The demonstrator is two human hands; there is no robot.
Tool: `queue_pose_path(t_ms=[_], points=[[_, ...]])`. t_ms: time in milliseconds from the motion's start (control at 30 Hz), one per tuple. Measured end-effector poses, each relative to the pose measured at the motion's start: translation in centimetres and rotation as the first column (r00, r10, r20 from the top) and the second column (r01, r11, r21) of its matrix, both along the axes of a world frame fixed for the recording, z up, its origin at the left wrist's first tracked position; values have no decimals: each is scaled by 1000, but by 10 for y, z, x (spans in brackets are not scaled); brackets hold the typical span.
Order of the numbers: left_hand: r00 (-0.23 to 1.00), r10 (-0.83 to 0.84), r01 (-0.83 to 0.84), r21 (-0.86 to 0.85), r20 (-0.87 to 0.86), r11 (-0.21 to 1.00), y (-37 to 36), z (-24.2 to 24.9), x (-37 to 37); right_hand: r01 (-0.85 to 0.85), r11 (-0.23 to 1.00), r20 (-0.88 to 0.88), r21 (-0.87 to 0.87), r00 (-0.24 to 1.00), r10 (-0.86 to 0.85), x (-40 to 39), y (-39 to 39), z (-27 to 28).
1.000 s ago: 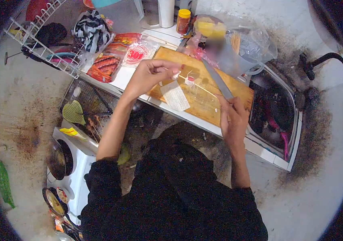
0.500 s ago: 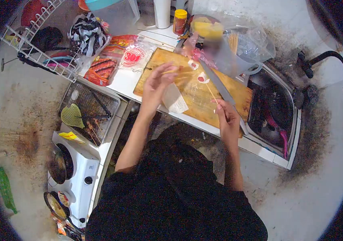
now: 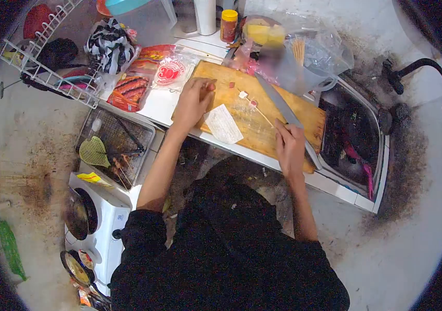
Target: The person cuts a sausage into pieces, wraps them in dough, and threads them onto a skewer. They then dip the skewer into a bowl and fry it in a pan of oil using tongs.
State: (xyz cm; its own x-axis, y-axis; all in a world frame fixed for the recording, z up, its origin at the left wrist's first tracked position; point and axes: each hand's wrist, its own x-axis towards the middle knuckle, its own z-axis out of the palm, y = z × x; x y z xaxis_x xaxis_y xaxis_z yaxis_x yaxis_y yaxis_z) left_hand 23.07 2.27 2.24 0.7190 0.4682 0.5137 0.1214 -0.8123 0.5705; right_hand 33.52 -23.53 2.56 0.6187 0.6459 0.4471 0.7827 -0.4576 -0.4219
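Observation:
My right hand (image 3: 289, 145) is closed on the lower end of a thin wooden skewer (image 3: 264, 115), which slants up and left over the cutting board (image 3: 221, 78). Near its far end are a white piece (image 3: 243, 95) and a reddish piece of food (image 3: 253, 104). Over the board's left end, my left hand (image 3: 194, 103) has its fingers curled together; something small and reddish shows at the fingertips, too small to name. A small red piece (image 3: 232, 84) lies on the board. Beside my left hand is a pale paper slip (image 3: 223, 124). A large knife (image 3: 280, 106) lies along the right side.
Food packets (image 3: 129, 92) and a white plastic bag (image 3: 170, 72) lie left of the board. Behind it are a yellow-lidded jar (image 3: 229, 26) and a clear container with skewers (image 3: 298, 51). A sink (image 3: 353, 140) adjoins at right; a stove (image 3: 99, 212) stands at lower left.
My left hand has drawn left and down from its raised, spread position, and its fingers have curled. The skewer in my right hand has tilted lower toward the board.

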Motion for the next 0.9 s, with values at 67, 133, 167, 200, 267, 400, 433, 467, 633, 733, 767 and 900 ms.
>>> queue_pose_path(t_ms=[67, 133, 167, 200, 267, 400, 433, 467, 633, 733, 767, 900], points=[[1000, 14, -14, -1, -24, 1000, 2, 4, 0, 21, 999, 30, -24, 999, -20, 5, -9, 4], [996, 8, -11, -27, -91, 1000, 2, 5, 0, 108, 975, 91, -193, 992, -92, 13, -27, 19], [996, 7, -10, -29, -91, 1000, 2, 5, 0, 109, 975, 91, -196, 992, -93, 15, -36, 23], [997, 12, -14, -33, -81, 999, 2, 5, 1, 145, 958, 102, -247, 987, -123, 16, -46, 25], [998, 15, -18, -39, -68, 999, 1, 6, 2, 182, 937, 119, -298, 981, -153, 18, -57, 26], [999, 36, -37, -77, -23, 996, -2, 6, 2, 139, 891, -12, -433, 987, -160, 23, -58, 20], [998, 45, -48, -57, -44, 997, -2, 6, 2, 147, 879, -67, -454, 978, -198, 23, -55, 20], [998, 47, -49, -56, -43, 997, -1, 6, 3, 146, 880, -66, -453, 978, -197, 20, -53, 23], [999, 53, -51, 105, -14, 993, 1, 7, 6, 160, 906, -175, -393, 954, -244, 8, -47, 44], [995, 69, -61, 107, -75, 992, -3, 14, 11, 166, 918, -206, -361, 946, -252, 3, -44, 53], [995, 68, -60, 106, -75, 993, -3, 14, 15, 167, 917, -206, -362, 945, -253, 4, -45, 51], [952, -20, 64, 134, -306, 989, -15, 16, 33, 97, 976, -182, -194, 974, -133, 11, -50, 32]])
